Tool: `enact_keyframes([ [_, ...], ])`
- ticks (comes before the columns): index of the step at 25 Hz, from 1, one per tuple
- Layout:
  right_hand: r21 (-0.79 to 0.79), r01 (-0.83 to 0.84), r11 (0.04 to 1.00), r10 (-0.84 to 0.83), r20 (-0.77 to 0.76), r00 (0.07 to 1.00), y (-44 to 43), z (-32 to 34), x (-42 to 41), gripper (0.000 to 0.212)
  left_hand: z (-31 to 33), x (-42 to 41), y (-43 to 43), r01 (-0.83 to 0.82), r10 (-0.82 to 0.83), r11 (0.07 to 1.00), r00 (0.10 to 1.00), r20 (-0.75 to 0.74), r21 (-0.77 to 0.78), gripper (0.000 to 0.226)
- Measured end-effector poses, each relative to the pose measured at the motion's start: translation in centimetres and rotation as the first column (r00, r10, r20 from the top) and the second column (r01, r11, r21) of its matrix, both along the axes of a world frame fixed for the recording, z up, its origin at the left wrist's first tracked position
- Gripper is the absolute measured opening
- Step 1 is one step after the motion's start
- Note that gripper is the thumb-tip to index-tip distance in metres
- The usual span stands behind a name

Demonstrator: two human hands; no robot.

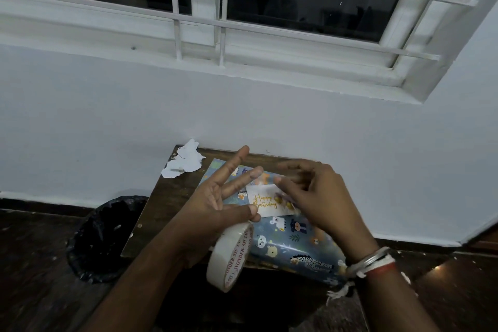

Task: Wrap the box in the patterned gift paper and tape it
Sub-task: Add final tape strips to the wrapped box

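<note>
On the table's [167,197] wrapped box [293,245] lies a card [265,201]. The left hand [213,205], at its 9 o'clock, splays its fingers [237,162], thumb pressing; its hold on the tape roll [230,256] is hidden. The right hand's [318,197] slack, blurred fingers touch the card at 3 o'clock.
</note>
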State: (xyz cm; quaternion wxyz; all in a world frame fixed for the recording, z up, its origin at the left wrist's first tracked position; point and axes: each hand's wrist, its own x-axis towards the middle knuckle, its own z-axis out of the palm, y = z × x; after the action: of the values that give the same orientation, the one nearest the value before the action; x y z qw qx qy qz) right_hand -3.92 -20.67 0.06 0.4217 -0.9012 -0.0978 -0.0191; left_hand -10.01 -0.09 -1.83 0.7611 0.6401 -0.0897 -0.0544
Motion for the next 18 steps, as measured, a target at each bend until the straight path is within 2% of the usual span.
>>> enact_keyframes([
  [1,0.335,-0.007,0.942,0.048,-0.112,0.993,1.3,0.3,-0.4,0.018,0.0,0.0,0.0,-0.004,0.004,1.0,1.0,0.008,0.007,0.095],
  [2,0.547,0.027,0.837,0.097,-0.196,0.976,2.3,0.4,-0.7,0.023,0.0,0.0,0.1,-0.013,0.013,1.0,1.0,0.016,0.024,0.096],
  [3,0.655,0.066,0.753,0.133,-0.25,0.959,3.0,0.4,-0.9,0.027,0.0,-0.1,0.1,-0.021,0.02,0.999,0.999,0.028,0.045,0.096],
  [4,0.701,0.089,0.708,0.153,-0.276,0.949,3.6,0.5,-1.0,0.028,0.0,-0.1,0.1,-0.032,0.03,0.998,0.999,0.034,0.063,0.097],
  [6,0.723,0.114,0.681,0.144,-0.285,0.948,4.1,0.6,-1.1,0.024,-0.1,-0.1,0.2,-0.043,0.04,0.996,0.999,0.028,0.083,0.1],
  [8,0.706,0.118,0.698,0.101,-0.26,0.96,4.2,0.4,-0.8,0.028,-0.1,-0.2,0.3,-0.046,0.045,0.993,0.999,0.019,0.108,0.103],
  [11,0.604,0.028,0.797,0.062,-0.128,0.99,4.6,0.5,-0.6,0.039,-0.4,-0.2,0.2,-0.057,0.057,0.995,0.998,-0.001,0.086,0.107],
  [14,0.478,0.007,0.878,0.003,-0.022,1.0,4.8,0.0,0.2,0.04,-0.8,0.2,0.3,-0.134,0.135,0.991,0.989,-0.053,0.025,0.113],
  [18,0.329,-0.021,0.944,0.031,-0.026,0.999,5.0,-2.1,2.3,0.045,-1.9,0.8,1.1,-0.153,0.137,0.982,0.98,-0.143,-0.11,0.112],
])
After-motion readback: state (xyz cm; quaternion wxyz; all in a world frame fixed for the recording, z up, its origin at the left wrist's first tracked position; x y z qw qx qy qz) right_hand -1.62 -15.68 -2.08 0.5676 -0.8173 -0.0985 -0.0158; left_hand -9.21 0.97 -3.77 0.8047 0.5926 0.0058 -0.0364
